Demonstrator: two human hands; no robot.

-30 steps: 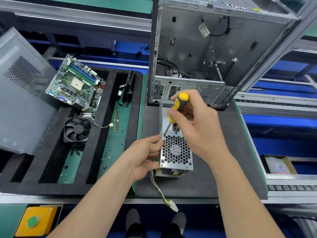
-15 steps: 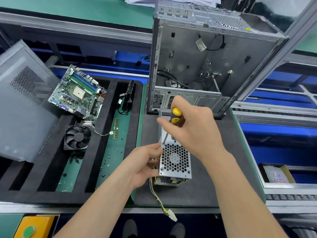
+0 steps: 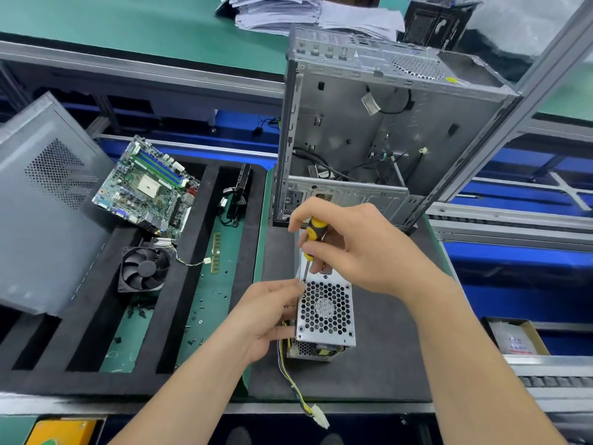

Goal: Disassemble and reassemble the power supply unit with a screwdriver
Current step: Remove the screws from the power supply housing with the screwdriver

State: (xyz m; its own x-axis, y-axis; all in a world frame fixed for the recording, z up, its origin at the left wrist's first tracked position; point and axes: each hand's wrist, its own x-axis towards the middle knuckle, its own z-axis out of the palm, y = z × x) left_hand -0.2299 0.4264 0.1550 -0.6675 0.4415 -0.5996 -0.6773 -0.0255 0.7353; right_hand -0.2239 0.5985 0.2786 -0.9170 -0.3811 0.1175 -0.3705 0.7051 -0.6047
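Saw a silver power supply unit (image 3: pixel 325 311) at lower centre of the frame on the dark worktop (image 3: pixel 385 364), honeycomb fan grille (image 3: pixel 335 321) up, yellow wires (image 3: pixel 296 391) trailing toward the bottom edge. Found a yellow-and-black screwdriver (image 3: pixel 315 229) nearly upright, tip at the grille's upper-left corner.

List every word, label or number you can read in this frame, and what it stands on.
Nothing is legible.
Blurred: the round sticker on the power supply unit fan.
Blurred: the white tag in the computer case.
Blurred: red print on the packet in the cardboard box.
Too small: markings on the motherboard.
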